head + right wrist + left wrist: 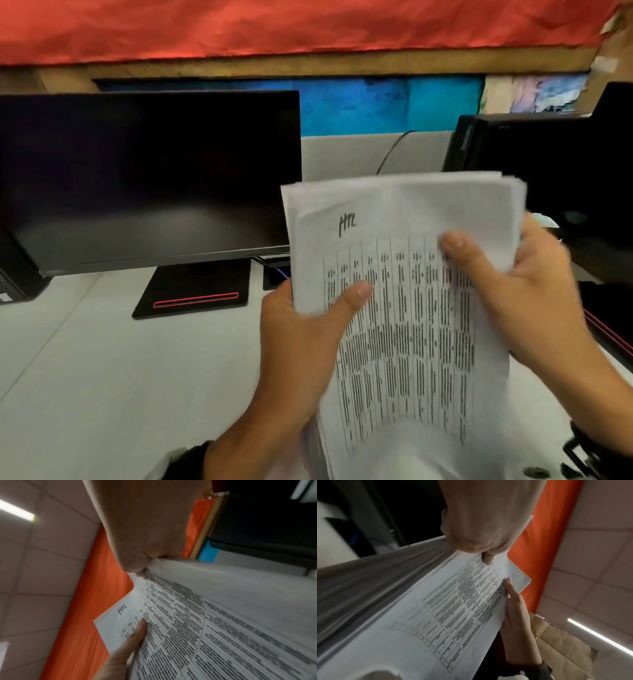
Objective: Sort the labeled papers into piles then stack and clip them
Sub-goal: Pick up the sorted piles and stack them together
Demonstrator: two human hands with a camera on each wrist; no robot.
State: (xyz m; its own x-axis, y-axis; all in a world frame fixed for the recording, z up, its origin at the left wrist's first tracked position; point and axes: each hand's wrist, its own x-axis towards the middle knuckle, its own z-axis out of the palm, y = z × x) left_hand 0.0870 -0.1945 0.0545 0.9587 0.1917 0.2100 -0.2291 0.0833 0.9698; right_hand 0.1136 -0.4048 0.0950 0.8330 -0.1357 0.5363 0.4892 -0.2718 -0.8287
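Head view, lower right: left hand [301, 329] and right hand [513, 284] both grip the paper stack [404, 308]. It looks floppy and prone to fanning; side edges seem the safest hold.

Printed table text [404, 329] blurred, unreadable; papers [394, 205] hide fingers.

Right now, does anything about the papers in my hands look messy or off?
Yes. The stack of papers is unevenly aligned: along its top edge the sheets fan out in staggered layers, with corners offset at the upper left. Left hand and right hand both hold it above the desk.
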